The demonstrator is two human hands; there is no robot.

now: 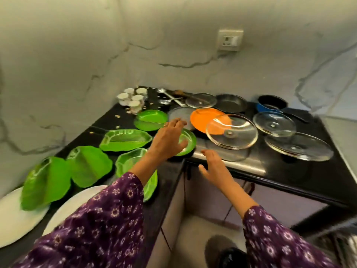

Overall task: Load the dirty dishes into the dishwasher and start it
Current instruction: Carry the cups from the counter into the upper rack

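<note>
Dirty dishes cover a black L-shaped counter [301, 176]. My left hand [170, 138] hovers with spread fingers over a small round green plate [190, 141] at the counter's inner corner. My right hand [213, 165] is open, fingers spread, just before the counter's front edge and holds nothing. An orange plate [202, 118] lies behind, partly under a glass lid [231, 131]. A round green plate [150, 119] and several leaf-shaped green plates [125, 139] run along the left arm of the counter.
More glass lids [274, 123] [298, 148] [201, 100], a dark pan [230, 103] and a blue pot [270, 105] lie at the right and back. Small cups [133, 100] stand in the far corner. White plates [11, 215] sit at the near left. A wall socket [229, 40] is above.
</note>
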